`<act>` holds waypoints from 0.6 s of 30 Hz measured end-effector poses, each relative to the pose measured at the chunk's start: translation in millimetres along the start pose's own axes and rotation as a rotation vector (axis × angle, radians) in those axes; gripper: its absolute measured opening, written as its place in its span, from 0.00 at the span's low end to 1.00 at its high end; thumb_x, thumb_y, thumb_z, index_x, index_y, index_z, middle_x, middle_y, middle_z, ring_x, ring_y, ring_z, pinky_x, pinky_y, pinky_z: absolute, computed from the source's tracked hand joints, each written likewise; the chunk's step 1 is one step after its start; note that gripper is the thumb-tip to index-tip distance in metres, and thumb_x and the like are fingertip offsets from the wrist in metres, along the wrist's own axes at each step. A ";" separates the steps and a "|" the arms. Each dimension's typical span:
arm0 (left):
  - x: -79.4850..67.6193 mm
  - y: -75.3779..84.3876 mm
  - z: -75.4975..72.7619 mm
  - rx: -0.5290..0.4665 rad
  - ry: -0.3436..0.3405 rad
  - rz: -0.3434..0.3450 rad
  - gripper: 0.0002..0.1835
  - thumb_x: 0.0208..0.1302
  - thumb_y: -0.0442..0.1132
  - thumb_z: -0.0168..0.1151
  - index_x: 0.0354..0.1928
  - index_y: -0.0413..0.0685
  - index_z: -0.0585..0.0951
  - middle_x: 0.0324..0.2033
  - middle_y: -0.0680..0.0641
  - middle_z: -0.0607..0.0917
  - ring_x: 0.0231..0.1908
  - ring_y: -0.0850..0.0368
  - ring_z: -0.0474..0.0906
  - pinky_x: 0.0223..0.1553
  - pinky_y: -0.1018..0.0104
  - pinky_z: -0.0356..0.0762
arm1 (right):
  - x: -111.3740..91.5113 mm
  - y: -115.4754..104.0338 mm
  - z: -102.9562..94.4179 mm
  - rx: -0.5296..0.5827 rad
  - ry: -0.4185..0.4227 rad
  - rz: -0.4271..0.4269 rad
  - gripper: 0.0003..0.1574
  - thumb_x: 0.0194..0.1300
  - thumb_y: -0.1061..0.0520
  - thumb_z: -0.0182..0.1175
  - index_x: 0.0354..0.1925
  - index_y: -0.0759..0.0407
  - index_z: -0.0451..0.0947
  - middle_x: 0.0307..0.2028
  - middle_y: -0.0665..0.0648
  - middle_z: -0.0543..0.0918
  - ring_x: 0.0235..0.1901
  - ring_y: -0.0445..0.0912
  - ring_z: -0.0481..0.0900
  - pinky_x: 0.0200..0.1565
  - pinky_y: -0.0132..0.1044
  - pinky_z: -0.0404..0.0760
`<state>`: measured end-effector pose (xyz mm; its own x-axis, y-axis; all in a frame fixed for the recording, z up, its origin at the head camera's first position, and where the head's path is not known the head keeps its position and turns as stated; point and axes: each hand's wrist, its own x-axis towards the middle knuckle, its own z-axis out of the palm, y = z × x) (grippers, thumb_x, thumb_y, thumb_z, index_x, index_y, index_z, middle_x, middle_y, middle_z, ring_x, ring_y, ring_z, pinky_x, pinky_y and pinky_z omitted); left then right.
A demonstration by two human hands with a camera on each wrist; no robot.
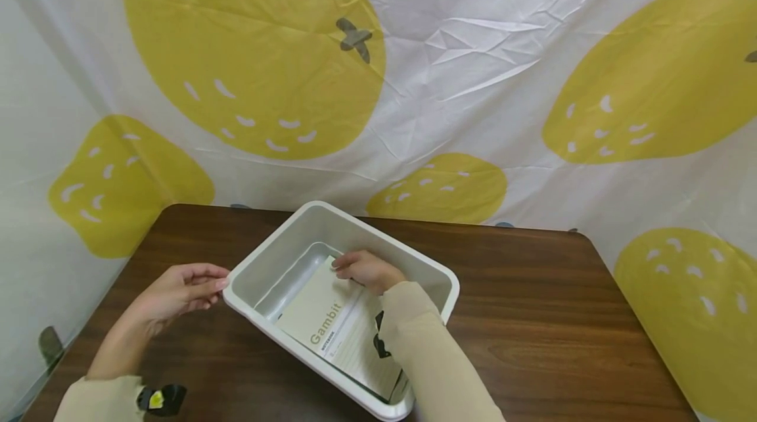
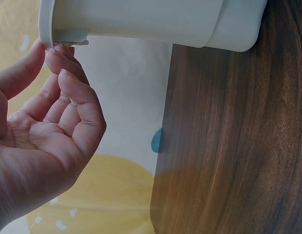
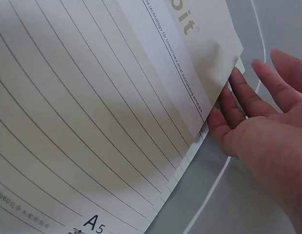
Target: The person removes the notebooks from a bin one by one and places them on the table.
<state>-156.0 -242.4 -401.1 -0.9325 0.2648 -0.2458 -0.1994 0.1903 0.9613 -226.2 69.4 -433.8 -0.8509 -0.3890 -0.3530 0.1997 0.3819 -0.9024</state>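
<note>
A pale grey plastic bin (image 1: 387,236) sits at an angle on the wooden table. At its left corner, my left hand (image 1: 180,294) pinches the rim between thumb and fingertips, and the left wrist view shows this left hand (image 2: 53,122) from below the rim. Inside the bin lies a cream notebook (image 1: 313,307) with "Gambit" printed on its cover. My right hand (image 1: 371,271) reaches into the bin at the notebook's far edge. Up close, the right hand (image 3: 268,117) has several fingertips touching the edge of the ruled notebook (image 3: 92,107), while the thumb stands apart from it.
The dark brown table (image 1: 550,317) extends to both sides of the bin. Behind it hangs a white cloth (image 1: 467,93) printed with yellow lemons. The bin's high walls surround the right hand. A black band (image 1: 162,399) is on the left wrist.
</note>
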 end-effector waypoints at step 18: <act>0.5 -1.0 0.8 -0.025 -0.012 0.011 0.18 0.64 0.34 0.59 0.48 0.25 0.72 0.28 0.52 0.80 0.29 0.61 0.77 0.30 0.70 0.77 | 9.5 -6.7 -1.6 -0.087 0.156 -0.188 0.15 0.52 0.77 0.55 0.40 0.75 0.79 0.25 0.59 0.79 0.25 0.40 0.71 0.27 0.27 0.70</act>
<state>-156.0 -241.8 -402.3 -0.9311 0.2778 -0.2363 -0.1964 0.1639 0.9667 -236.4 64.5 -430.7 -0.9352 -0.3284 -0.1328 -0.0056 0.3886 -0.9214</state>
